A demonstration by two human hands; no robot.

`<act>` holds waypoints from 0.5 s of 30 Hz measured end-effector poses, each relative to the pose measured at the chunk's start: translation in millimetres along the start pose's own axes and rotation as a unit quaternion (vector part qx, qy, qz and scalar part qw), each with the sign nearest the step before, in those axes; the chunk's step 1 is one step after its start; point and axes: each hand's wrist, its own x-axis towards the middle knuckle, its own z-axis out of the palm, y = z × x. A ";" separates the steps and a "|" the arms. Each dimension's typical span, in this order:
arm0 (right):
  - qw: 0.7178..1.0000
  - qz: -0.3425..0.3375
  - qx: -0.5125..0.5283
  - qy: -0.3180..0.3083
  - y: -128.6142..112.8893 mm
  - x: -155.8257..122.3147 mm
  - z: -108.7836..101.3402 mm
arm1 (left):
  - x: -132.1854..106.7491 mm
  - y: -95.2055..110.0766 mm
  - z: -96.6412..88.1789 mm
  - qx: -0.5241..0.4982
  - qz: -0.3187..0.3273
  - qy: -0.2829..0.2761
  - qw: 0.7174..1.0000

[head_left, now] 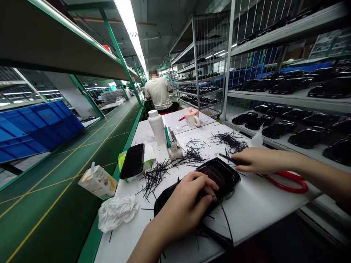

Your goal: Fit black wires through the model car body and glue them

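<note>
A glossy black plastic car-shaped shell [219,175] lies on the white table [257,204] in front of me. My left hand [189,201] rests on its near end with fingers curled over it, holding it down. My right hand [255,160] is just beyond its far end, fingers pinched on a thin black stick [226,157] that points left over the shell. Piles of thin black sticks [230,140] lie scattered behind, with more black sticks at the left [155,175].
Red-handled scissors [287,182] lie under my right wrist. A phone [133,160], white bottle [157,126], tool holder [172,144], pink mug [192,117], crumpled tissue [117,212] and drink carton [98,181] sit around. A green conveyor [68,164] runs left; shelves of black shells [287,128] stand right. A person [159,93] sits ahead.
</note>
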 end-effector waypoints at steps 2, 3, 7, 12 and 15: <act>0.996 -0.003 -0.026 -0.081 7.5 10.3 2.7 | -0.5 0.8 -0.6 -0.001 -0.005 -0.005 1.000; 0.995 -0.002 -0.035 -0.093 9.4 15.8 2.0 | -0.7 0.8 -0.7 0.002 -0.004 -0.006 1.000; 0.995 0.023 -0.084 -0.055 12.1 45.0 -4.0 | -1.1 -2.0 0.2 -0.001 -0.003 0.005 1.000; 0.985 0.075 -0.149 -0.031 19.6 85.8 7.2 | -2.7 -5.8 0.5 -0.066 -0.020 0.038 0.997; 0.979 0.102 -0.171 -0.053 24.9 101.0 14.8 | -3.2 -5.4 -0.3 -0.126 -0.047 0.054 0.989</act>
